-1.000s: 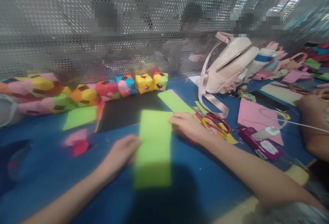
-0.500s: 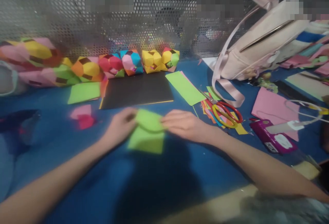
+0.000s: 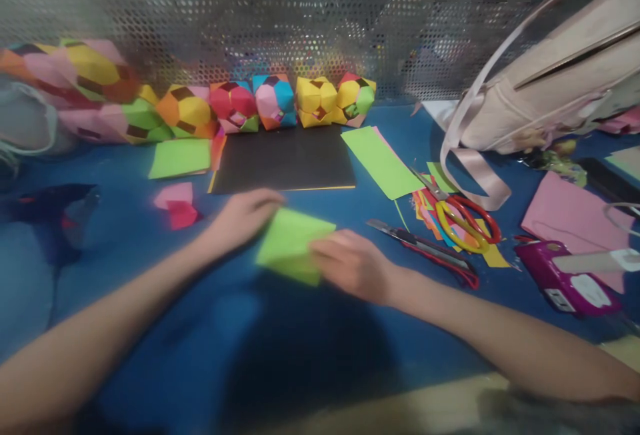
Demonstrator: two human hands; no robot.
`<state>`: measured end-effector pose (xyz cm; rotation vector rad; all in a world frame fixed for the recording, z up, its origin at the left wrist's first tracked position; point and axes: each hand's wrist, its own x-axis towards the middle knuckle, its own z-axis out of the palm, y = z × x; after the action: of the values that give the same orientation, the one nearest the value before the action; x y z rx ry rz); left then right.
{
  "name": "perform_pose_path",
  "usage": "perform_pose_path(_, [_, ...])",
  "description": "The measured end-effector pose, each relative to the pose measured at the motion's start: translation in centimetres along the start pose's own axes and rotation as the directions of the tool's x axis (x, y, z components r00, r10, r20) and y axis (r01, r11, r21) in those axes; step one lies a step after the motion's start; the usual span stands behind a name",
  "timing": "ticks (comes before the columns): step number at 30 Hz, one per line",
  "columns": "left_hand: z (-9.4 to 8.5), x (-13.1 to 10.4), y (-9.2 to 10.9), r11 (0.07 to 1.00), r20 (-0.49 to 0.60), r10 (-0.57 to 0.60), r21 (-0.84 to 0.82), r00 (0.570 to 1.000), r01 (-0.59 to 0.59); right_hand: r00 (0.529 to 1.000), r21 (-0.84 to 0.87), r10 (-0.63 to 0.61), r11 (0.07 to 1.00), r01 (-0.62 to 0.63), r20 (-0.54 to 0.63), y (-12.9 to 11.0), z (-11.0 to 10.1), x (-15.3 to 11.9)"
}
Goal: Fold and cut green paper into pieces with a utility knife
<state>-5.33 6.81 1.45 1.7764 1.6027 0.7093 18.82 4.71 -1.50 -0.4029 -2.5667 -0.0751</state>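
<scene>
A light green square of paper (image 3: pixel 290 245) lies in front of me, slightly turned, over the blue table. My left hand (image 3: pixel 250 214) has its fingertips closed at the paper's upper left corner. On the right edge, the bent fingers of my right hand (image 3: pixel 353 265) grip the sheet; the thumb is mostly hidden. A box cutter (image 3: pixel 425 250) with a dark body and red edge lies to the right of that hand. Left of my left hand are small pink and red paper pieces (image 3: pixel 179 207), slightly blurred.
Folded paper balls (image 3: pixel 316 98) line the back by a perforated metal screen (image 3: pixel 280 15). Black sheets (image 3: pixel 287 158) lie before them. Scissors (image 3: pixel 463 218) rest on paper scraps at right, near a purple device (image 3: pixel 565 278) and a pale bag (image 3: pixel 540 82). A dark glue gun (image 3: pixel 55 215) is at left.
The green paper's curled upper part now lies flat with the rest, and the sheet has turned slightly. My right hand has moved lower, uncovering the box cutter. The view has shifted left.
</scene>
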Motion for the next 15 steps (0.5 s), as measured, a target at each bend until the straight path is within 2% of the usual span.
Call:
perform_pose_path(3, [-0.43, 0.05, 0.36, 0.999, 0.061, -0.02, -0.048, 0.998, 0.023, 1.0, -0.016, -0.003, 1.0, 0.002, -0.031, -0.13, 0.07, 0.05])
perform_pose_path(6, [-0.43, -0.1, 0.41, 1.0, 0.113, 0.004, -0.022, 0.994, -0.001, 0.998, 0.007, -0.009, 1.0, 0.01, -0.066, -0.26, 0.06, 0.06])
perform_pose_path(15, [0.24, -0.36, 0.25, 0.997, 0.091, 0.073, 0.027, 0.993, -0.075, 1.0, 0.055, -0.021, 0.998, 0.023, -0.023, -0.36, -0.32, -0.2])
